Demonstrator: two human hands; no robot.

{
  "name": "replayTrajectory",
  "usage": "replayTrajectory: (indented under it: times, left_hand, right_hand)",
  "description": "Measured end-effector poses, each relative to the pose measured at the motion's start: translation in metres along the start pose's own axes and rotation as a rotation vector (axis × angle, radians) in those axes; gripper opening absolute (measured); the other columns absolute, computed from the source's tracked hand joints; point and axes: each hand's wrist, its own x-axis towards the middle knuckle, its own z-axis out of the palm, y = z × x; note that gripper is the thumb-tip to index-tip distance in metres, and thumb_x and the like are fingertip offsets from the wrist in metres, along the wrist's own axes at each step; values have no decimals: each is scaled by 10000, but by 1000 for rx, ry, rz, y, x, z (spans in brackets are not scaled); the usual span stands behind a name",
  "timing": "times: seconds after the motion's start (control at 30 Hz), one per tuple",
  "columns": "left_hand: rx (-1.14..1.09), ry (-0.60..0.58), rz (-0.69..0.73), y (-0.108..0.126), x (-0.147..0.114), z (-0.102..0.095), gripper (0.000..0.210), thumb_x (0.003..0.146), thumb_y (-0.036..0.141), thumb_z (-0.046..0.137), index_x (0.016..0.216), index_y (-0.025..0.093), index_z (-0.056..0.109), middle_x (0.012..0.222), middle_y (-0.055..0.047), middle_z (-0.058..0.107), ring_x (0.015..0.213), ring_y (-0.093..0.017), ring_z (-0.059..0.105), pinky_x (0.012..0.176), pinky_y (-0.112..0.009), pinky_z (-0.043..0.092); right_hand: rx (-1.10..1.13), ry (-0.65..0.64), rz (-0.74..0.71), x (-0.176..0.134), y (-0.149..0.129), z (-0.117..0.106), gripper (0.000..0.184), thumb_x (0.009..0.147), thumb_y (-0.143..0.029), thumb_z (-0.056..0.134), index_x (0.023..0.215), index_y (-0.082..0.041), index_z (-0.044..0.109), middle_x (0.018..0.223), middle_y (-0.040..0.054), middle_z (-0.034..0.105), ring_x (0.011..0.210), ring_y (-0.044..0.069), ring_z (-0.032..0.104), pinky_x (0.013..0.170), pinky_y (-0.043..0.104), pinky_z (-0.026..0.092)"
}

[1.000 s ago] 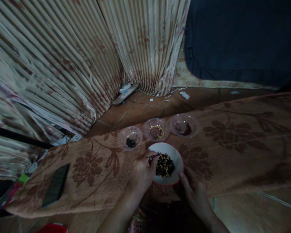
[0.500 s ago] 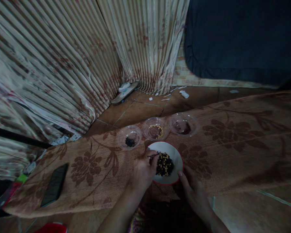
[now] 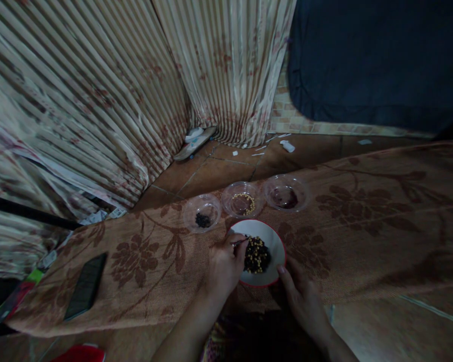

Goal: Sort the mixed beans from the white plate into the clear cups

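Observation:
A white bowl (image 3: 275, 246) with a red rim holds a heap of mixed dark and yellow grains (image 3: 257, 255). My left hand (image 3: 226, 264) is over the bowl's left side, its fingers pinched on a slim metal tool, apparently tweezers (image 3: 240, 242), with the tip at the heap's edge. On the opposite side, my right hand (image 3: 300, 289) grips the bowl, thumb on the rim and other fingers mostly hidden. Just beyond stand three clear plastic bowls: the left bowl (image 3: 189, 213) has black grains, the middle bowl (image 3: 230, 198) yellow ones, the right bowl (image 3: 302, 193) dark reddish ones.
A brown floral cloth (image 3: 211, 246) covers the long narrow surface under the bowls. A phone (image 3: 86, 286) lies at its left. Beyond are a striped curtain (image 3: 226, 75), a dark blue cover (image 3: 373, 60) and small white litter (image 3: 287, 146) on the tiled floor. Something red (image 3: 81, 353) is at bottom left.
Almost nothing differs. Both hands keep their hold beside and over the bowl, and the view has shifted very slightly.

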Motion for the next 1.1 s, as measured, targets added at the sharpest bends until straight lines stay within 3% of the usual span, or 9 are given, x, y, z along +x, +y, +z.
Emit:
replayTrajectory:
  times: [0.8, 1.1]
  left_hand:
    - [-73, -9, -59, 8, 2, -10, 122, 882, 211, 593, 883, 214, 714, 831, 1, 761, 747, -137, 715, 699, -219, 533]
    - [-161, 90, -79, 15, 30, -30, 138, 880, 253, 590, 871, 193, 714, 791, -4, 742, 656, -131, 690, 598, -207, 514]
  right_hand:
    - [9, 10, -18, 0, -1, -1, 436, 919, -497, 474, 1197, -189, 604, 1106, 106, 723, 1037, 247, 682, 838, 309, 551]
    - [35, 33, -10, 1, 1, 3, 421, 912, -483, 486, 1193, -197, 614, 1105, 97, 729, 1059, 238, 677, 835, 295, 562]
